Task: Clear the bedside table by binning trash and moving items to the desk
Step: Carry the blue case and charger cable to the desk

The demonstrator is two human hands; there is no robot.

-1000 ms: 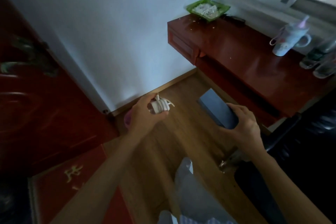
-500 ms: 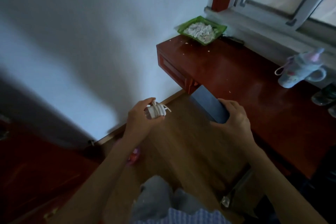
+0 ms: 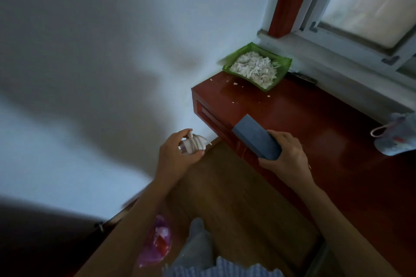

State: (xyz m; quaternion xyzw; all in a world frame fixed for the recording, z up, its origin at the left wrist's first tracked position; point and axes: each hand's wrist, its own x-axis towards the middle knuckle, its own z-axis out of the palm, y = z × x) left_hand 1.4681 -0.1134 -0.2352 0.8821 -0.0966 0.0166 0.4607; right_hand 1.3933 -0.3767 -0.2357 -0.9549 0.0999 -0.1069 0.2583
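Note:
My left hand (image 3: 174, 156) is closed around a white charger with its cable wound around it (image 3: 194, 143), held above the wooden floor just left of the desk's corner. My right hand (image 3: 287, 153) grips the near end of a flat blue-grey box (image 3: 256, 136), which hangs over the front edge of the dark red desk (image 3: 326, 132). The box points away from me toward the wall.
A green tray (image 3: 282, 67) of white scraps sits at the desk's far corner under the window, with crumbs beside it. A pale spouted cup (image 3: 398, 137) stands at the right edge. A purple bin (image 3: 157, 240) with trash is on the floor by my leg.
I have stepped closer to the desk. Both hands have moved forward, and the blue-grey box now reaches over the desk's front edge. The cupboard on the left has left the view.

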